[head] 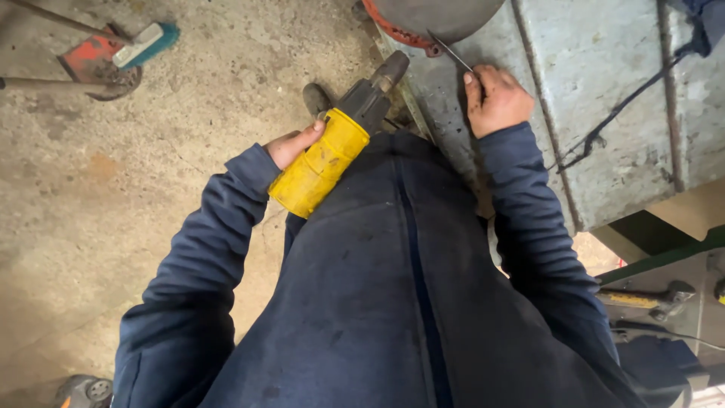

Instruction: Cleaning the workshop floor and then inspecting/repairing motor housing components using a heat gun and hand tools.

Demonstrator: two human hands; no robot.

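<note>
My left hand point(293, 145) grips a yellow power drill point(321, 161) with a dark chuck point(381, 81) that points up and to the right, held against my dark blue jacket. My right hand point(495, 98) rests on a grey metal table point(612, 113) and pinches a thin metal rod or drill bit point(451, 51) that sticks out towards the upper left. Both of my arms are in dark blue sleeves.
A round grey drum with a red rim point(408, 23) stands at the table's far edge. A dark cable point(619, 113) runs across the table. A hammer point(649, 298) lies at the right. A red tool and a brush point(121, 53) lie on the concrete floor.
</note>
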